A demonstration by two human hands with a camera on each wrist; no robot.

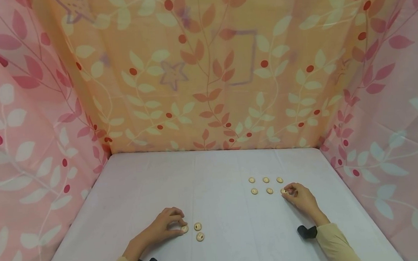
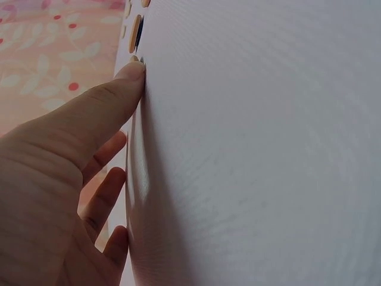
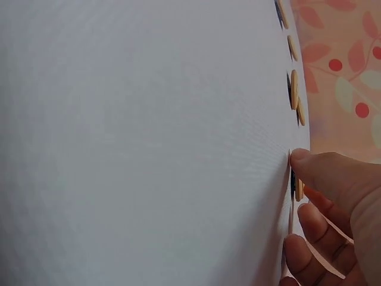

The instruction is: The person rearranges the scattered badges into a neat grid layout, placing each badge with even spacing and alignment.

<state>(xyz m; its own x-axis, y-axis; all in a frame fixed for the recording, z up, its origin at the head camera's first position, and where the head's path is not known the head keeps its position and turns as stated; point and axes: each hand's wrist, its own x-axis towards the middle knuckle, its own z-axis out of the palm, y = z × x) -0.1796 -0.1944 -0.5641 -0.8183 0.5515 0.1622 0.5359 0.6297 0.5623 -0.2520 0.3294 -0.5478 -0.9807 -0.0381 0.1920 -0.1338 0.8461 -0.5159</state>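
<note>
Fingers and thumb of the left hand (image 1: 164, 225) pinch a small round disc (image 1: 184, 229) on the white table (image 1: 223, 214) in the head view. That hand leans in from the lower left, and two more discs (image 1: 198, 226) lie just beside its tips. The right hand (image 1: 302, 198) reaches up from the lower right and pinches the end disc (image 1: 283, 191) of the near row, with five other discs (image 1: 266, 180) close by.

In the left wrist view, the thumb stretches up and the lower fingers are spread. In the right wrist view, the thumb points left and the fingers curl below.
</note>
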